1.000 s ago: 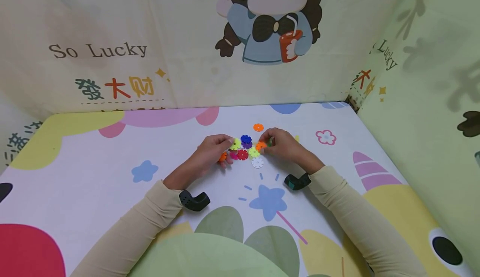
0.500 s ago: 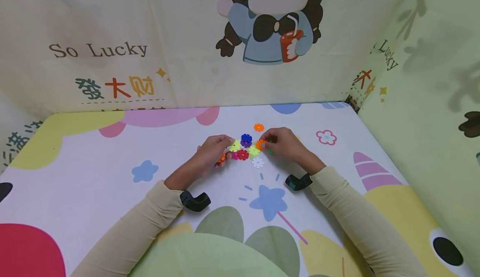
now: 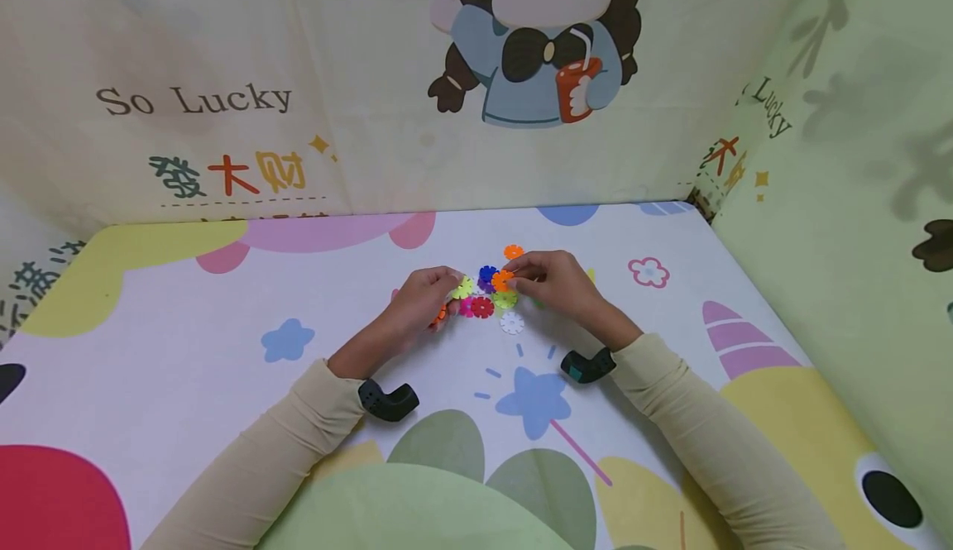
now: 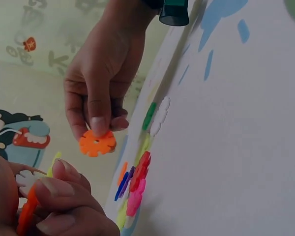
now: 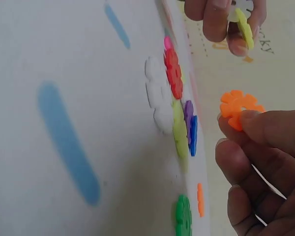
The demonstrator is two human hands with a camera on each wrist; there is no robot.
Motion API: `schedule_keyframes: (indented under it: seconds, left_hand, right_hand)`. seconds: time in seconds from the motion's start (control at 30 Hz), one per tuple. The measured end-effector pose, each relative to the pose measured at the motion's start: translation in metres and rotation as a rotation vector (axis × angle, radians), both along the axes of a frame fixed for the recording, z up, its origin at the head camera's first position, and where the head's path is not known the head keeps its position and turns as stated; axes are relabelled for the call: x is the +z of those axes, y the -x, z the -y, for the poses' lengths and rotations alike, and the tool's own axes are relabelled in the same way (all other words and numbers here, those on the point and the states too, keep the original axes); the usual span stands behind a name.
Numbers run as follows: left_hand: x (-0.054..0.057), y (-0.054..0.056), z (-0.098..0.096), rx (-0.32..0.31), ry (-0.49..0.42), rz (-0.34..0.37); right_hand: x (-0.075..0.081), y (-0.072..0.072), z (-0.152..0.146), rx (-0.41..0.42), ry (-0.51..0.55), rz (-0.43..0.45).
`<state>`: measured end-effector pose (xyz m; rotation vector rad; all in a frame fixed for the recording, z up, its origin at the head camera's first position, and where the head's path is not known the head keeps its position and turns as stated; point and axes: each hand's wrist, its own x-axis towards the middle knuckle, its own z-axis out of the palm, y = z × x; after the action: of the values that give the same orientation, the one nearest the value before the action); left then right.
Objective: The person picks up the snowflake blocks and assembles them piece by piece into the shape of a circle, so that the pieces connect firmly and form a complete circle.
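My left hand (image 3: 417, 306) grips a small group of notched snowflake discs: a yellow disc (image 5: 245, 28), a white disc (image 4: 27, 181) and an orange disc (image 4: 27, 212). Between thumb and forefinger, my right hand (image 3: 562, 284) pinches another orange disc (image 5: 231, 105) by its edge. That disc is held up over the loose pieces, a short way from the yellow one. On the table beneath lie a red disc (image 3: 482, 308), a pink disc (image 3: 466, 308), a yellow-green disc (image 3: 508, 300), a blue disc (image 3: 487, 274) and a purple disc (image 5: 189, 120).
A white disc (image 3: 511, 322) lies nearest me. Farther back is a loose orange disc (image 3: 513, 251); a green disc (image 5: 183, 216) sits below the right hand. Cartoon prints cover the tablecloth (image 3: 223, 401), and a printed curtain (image 3: 372, 78) hangs behind the table.
My right hand has moved a little left with its orange disc, toward the left hand, and now overlaps the yellow-green and purple discs. The left hand has barely moved.
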<state>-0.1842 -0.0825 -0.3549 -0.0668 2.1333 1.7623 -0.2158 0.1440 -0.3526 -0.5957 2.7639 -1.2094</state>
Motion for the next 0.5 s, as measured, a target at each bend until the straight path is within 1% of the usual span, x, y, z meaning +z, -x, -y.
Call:
schedule_keyframes:
  seconds: [0.13, 0.3, 0.5]
  left_hand:
    - [-0.001, 0.0, -0.001, -0.011, -0.007, 0.01]
    - [-0.001, 0.0, -0.001, -0.02, -0.023, 0.025]
    - [-0.004, 0.001, -0.001, -0.02, -0.015, 0.003]
  right_hand:
    - [0.001, -0.003, 0.004, 0.016, 0.033, 0.004]
    - [0.002, -0.006, 0.009, 0.043, 0.053, -0.019]
    - [0.004, -0.009, 0.011, 0.04, 0.087, -0.016]
